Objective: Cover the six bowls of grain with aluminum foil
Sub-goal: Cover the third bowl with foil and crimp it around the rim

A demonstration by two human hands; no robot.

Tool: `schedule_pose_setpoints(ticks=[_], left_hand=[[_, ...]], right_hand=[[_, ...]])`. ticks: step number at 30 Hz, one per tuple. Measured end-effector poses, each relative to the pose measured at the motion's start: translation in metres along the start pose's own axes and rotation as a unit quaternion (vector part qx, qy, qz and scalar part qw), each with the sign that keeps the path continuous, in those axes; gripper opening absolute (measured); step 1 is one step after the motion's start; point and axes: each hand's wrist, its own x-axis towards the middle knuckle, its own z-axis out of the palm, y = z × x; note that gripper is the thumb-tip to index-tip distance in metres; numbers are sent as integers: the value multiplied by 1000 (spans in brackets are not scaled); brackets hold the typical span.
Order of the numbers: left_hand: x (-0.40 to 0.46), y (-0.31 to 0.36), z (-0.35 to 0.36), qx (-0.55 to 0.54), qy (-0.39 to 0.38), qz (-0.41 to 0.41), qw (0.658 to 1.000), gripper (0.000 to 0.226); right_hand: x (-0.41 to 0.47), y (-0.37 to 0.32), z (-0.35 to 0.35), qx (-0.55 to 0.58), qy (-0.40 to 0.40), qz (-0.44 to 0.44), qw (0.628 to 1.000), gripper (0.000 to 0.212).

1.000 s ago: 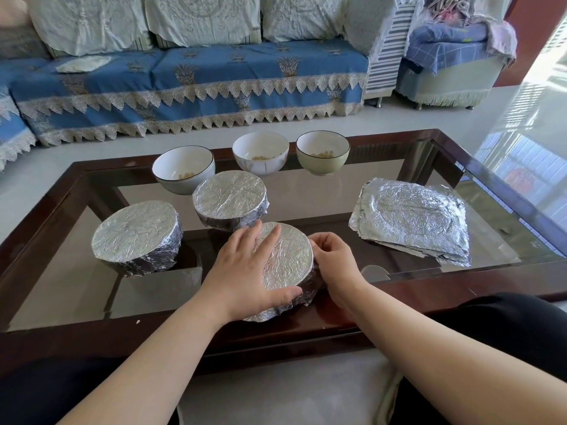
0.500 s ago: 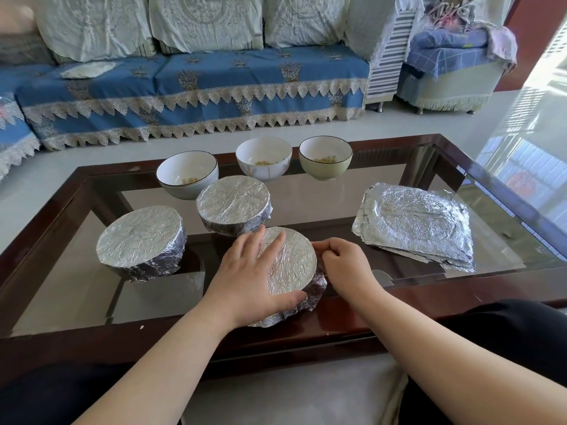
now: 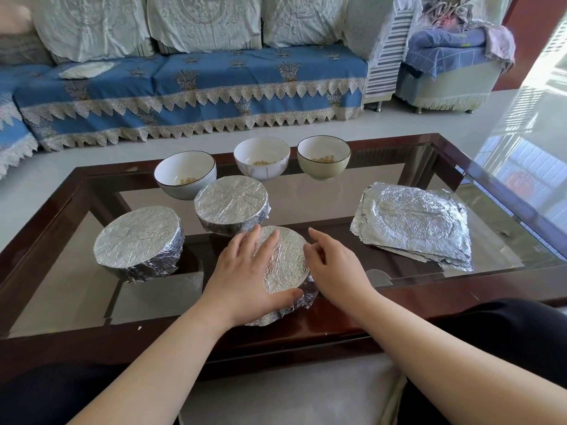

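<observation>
Nearest, at the counter's dark wooden front edge: foil-covered bowl, foil top crinkled, loose foil skirt flaring out low at the front. Left hand flat on that foil top, fingers straight and spread, thumb along the near rim; grip open, pressing rather than clasping. Right hand just beside the bowl's right side, fingers loosely bent, index extended toward the far rim; nothing clasped, grip open, contact with the foil hard to judge. Black-clad knees at both lower corners, pale cushion between them.

Farther left on the glass: second covered bowl, foil wrapped down over its sides, apart from the first. Behind the first bowl, just beyond the left fingertips: third covered bowl, likewise wrapped tight. To the right, well apart from the bowls: stack of foil sheets, lying flat, edges uneven, a round impression pressed into the top sheet.

Along the far side of the counter, a row of three uncovered bowls: white bowl at left, close behind the third covered bowl; middle white bowl; pale green bowl with dark rim at right. A little yellowish grain in the bottom of each.

Beyond the counter: pale tiled floor, then blue sofa with lace-trimmed cover and light cushions; armchair heaped with cloth at far right.
</observation>
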Motion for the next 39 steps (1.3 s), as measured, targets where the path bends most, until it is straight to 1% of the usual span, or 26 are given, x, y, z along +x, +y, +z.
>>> schedule_pose_setpoints(ticks=[1,5,9,12,17,20,23,25,29,31,33,35,38,39], left_hand=[[0,0,0,-3,2,-1,1000,119],[0,1,0,-18,10,2,1000,119],[0,1,0,-11,14,3,1000,119],[-1,1,0,-10,11,-3,1000,120],[0,5,0,-22,7,-13,1000,120],[-2,4,0,-30,6,-16,999,121],[-2,5,0,-28,5,-17,999,121],[-1,4,0,-25,6,-16,1000,121],[-1,3,2,-22,3,-11,1000,121],[-1,3,2,-17,3,-12,1000,121],[-1,4,2,-15,7,-20,1000,125],[-3,9,1,-12,13,-41,999,135],[-6,19,0,-28,9,-77,997,137],[-7,22,-2,-33,2,-85,996,137]], right_hand=[[-1,-1,1,-3,-5,-5,1000,39],[4,-4,1,-31,-14,-3,999,36],[7,-3,2,-27,-21,10,999,34],[7,-1,5,12,-21,34,999,32],[11,-2,0,118,-35,81,989,28],[12,1,3,210,-34,117,970,28],[10,4,6,270,-38,141,952,28],[9,4,4,312,-38,157,936,32],[7,8,1,396,-68,194,895,28],[4,9,1,419,-83,196,883,25],[3,12,4,408,-92,181,890,24],[3,11,5,357,-86,157,917,26],[7,5,0,224,-70,97,967,32],[8,2,-2,176,-69,76,979,32]])
